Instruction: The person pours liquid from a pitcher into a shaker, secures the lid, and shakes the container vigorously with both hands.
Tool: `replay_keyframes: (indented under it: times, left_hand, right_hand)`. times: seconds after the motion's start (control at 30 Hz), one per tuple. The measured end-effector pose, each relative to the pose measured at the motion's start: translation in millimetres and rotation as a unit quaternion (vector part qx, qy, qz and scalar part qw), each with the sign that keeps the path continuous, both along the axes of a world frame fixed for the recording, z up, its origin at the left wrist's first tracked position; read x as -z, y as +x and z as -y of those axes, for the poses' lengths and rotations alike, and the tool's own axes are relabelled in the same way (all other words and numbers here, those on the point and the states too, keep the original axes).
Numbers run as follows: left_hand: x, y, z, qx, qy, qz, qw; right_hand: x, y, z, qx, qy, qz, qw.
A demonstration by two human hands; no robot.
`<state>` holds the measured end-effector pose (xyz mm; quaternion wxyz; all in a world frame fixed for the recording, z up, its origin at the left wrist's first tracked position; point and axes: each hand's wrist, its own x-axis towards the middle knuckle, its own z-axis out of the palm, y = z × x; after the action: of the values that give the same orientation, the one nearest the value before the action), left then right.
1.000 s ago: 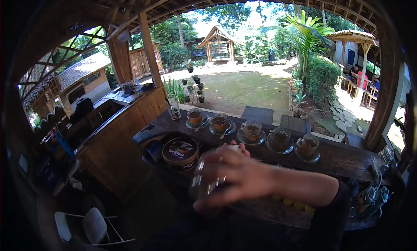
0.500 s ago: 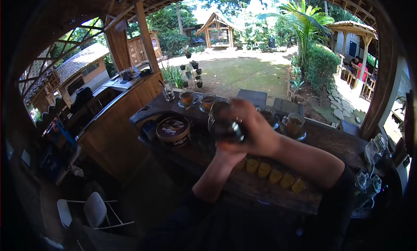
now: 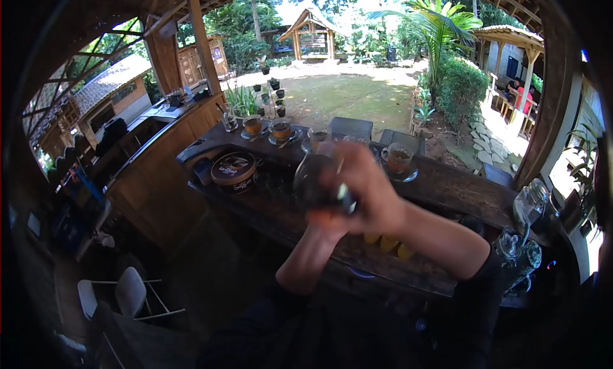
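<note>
A second ago hidden, left forearm point(image 3: 305, 261) shows; right hand point(image 3: 369, 185) clasps blurred vessel point(image 3: 311, 179); left hand point(image 3: 329, 221) grip unclear

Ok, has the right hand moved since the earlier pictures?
Yes: against the row of cups, the right hand has moved up and rightward, now overlapping it in view.

- Blurred glass vessel point(image 3: 311, 180): clear and dark, with a whitish glint.
- Sleeves point(image 3: 474, 305): black.
- Round tub point(image 3: 234, 169): dark brown, pale lettering across the top.
- Handled cups point(image 3: 280, 129): clear glass around amber-brown liquid point(image 3: 281, 134).
- Small cups point(image 3: 387, 244): yellow.
- Long table point(image 3: 466, 199): dark brown wood.
- Counter point(image 3: 153, 158): warmer, honey-brown wood.
- Folding chair point(image 3: 131, 292): off-white.
- Palm point(image 3: 440, 25): bright green.
- Stone path point(image 3: 484, 157): irregular pale-grey patchwork, darker between.
</note>
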<state>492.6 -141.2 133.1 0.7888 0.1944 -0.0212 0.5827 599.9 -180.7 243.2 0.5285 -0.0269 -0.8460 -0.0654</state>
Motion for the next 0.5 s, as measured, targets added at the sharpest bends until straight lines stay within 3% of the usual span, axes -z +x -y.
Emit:
replay_keyframes:
  times: [0.03, 0.1, 0.13, 0.17, 0.23, 0.27, 0.3, 0.37, 0.4, 0.43, 0.47, 0.5]
  left_hand:
    - [-9, -5, 11, 0.078, 0.072, 0.043, 0.993]
    - [-16, -6, 36, 0.225, 0.205, 0.122, 0.945]
    - [-18, 0, 45, 0.209, 0.270, 0.145, 0.929]
    - [-19, 2, 48, 0.215, 0.281, 0.153, 0.923]
    - [1, 6, 32, 0.289, 0.061, 0.159, 0.942]
    - [7, 14, 33, 0.289, 0.056, 0.162, 0.942]
    - [13, 28, 34, 0.232, 0.018, 0.116, 0.966]
    - [20, 51, 39, 0.117, -0.058, 0.019, 0.991]
    - [5, 52, 57, 0.120, 0.031, 0.153, 0.980]
    - [-1, 48, 60, 0.125, 0.038, 0.158, 0.979]
    - [-4, 40, 61, 0.190, 0.099, 0.160, 0.963]
    - [-8, 38, 65, 0.254, 0.158, 0.159, 0.941]
  right_hand:
    - [-2, -3, 18, -0.094, 0.085, 0.094, 0.987]
    - [13, -1, 83, -0.142, 0.239, 0.191, 0.941]
    - [24, 3, 97, -0.129, 0.316, 0.209, 0.917]
    - [21, 7, 94, -0.129, 0.314, 0.207, 0.917]
    - [8, 16, 69, -0.156, 0.147, 0.144, 0.966]
    - [6, 23, 47, -0.079, 0.044, 0.112, 0.990]
    - [4, 31, 30, 0.001, -0.058, 0.079, 0.995]
    - [-5, 41, 31, -0.017, -0.219, -0.032, 0.975]
    - [-13, 44, 39, -0.042, -0.078, 0.015, 0.996]
    - [-14, 41, 62, -0.034, 0.021, 0.098, 0.994]
    - [-1, 35, 85, -0.115, 0.017, 0.174, 0.978]
    - [5, 31, 116, -0.150, 0.169, 0.163, 0.961]
